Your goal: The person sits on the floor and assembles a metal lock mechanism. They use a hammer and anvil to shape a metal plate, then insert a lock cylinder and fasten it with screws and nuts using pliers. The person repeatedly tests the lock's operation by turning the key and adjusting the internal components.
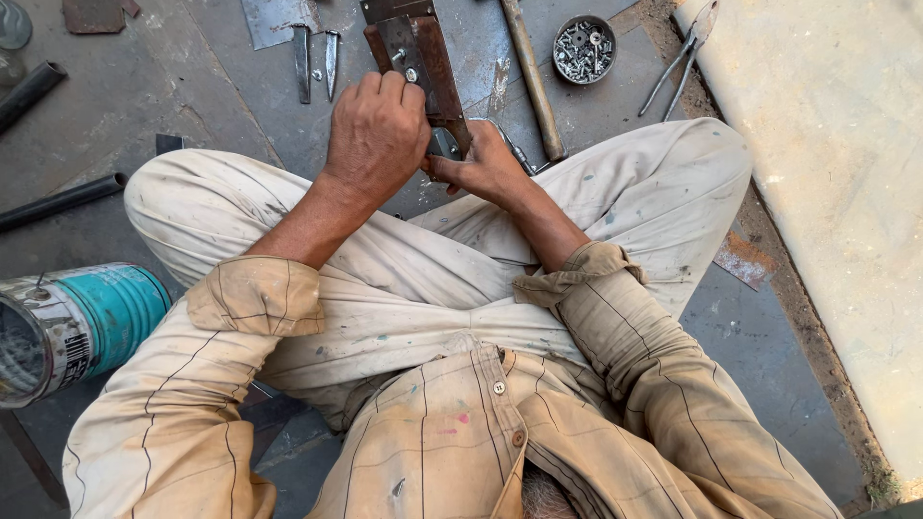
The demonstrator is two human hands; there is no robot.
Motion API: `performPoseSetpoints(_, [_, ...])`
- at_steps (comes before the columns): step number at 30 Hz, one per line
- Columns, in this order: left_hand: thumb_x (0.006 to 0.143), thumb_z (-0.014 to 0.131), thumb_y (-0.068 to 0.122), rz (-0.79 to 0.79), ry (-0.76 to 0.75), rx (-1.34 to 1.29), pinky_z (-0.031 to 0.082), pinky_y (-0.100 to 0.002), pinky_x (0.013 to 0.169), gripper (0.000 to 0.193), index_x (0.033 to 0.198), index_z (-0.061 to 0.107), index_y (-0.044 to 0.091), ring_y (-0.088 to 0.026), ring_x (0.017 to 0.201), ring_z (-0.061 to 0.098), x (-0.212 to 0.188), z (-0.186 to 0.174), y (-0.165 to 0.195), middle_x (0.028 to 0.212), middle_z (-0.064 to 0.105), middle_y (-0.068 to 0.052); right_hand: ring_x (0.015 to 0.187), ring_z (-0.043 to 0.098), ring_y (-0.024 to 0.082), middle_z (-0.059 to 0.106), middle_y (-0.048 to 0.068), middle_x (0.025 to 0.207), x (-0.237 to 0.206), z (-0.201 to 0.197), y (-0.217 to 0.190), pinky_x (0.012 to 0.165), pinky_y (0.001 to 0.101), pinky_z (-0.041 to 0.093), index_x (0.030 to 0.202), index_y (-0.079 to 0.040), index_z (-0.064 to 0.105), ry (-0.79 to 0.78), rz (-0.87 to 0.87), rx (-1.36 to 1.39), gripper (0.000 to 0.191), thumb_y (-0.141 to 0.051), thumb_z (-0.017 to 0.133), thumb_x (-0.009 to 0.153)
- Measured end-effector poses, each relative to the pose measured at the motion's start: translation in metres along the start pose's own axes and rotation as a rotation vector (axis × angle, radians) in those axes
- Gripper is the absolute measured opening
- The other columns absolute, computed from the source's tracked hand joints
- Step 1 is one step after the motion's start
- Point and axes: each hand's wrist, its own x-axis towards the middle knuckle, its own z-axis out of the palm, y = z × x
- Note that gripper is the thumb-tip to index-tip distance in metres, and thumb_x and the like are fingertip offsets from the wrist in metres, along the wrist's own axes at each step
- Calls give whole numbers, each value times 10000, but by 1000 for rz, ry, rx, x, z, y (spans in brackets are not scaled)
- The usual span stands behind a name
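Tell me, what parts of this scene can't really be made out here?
- Rusty metal piece, head view: top cut off by the frame edge.
- What the left hand grips: hidden under its fingers.
- Tool below the right hand: mostly covered.
- Round tin: its small hardware is too tiny to identify.

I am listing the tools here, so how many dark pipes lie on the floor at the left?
2. One dark pipe lies at the upper left edge; the other lies lower, beside the person's knee. More may be out of view.

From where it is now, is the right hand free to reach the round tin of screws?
Probably not at once: the right hand grips the rusty metal piece. The tin of screws lies just beyond the wooden handle, otherwise unobstructed.
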Motion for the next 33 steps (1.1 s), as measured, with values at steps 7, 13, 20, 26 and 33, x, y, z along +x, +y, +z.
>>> performPoseSetpoints(7, [996,666,147,-238,52,-282,488,-412,642,191,848,636,29,-241,707,603,-4,9,5,768,568,-96,621,695,107,716,51,794,-3,0,-3,536,260,614,1079,24,679,8,-49,-61,342,-225,810,883])
performPoseSetpoints(13, [1046,560,267,-899,-231,-685,482,-403,626,350,826,731,54,-193,559,609,-4,11,10,595,593,-34,676,670,141,710,59,791,-3,0,4,614,298,581,1159,5,705,38,-167,-168,357,-220,818,905])
performPoseSetpoints(20, [1047,661,244,-720,144,-713,566,-354,695,238,1053,724,14,-158,800,711,-26,-6,16,937,685,-68,764,739,121,752,55,892,3,-1,10,590,280,644,1151,-10,678,37,-30,192,381,-261,817,900])
performPoseSetpoints(26, [969,752,300,-692,93,-458,476,-455,729,303,1003,761,0,-238,791,674,-20,-18,56,889,645,-91,882,682,102,749,54,992,3,4,21,757,283,596,1169,8,706,93,-206,206,281,-153,774,949])
performPoseSetpoints(33, [939,813,310,-628,202,-442,516,-424,784,423,1095,578,-5,-266,902,672,-7,-14,52,1033,587,-167,946,692,109,753,61,1051,4,6,16,831,287,589,1197,13,681,226,-329,124,263,-115,767,984])
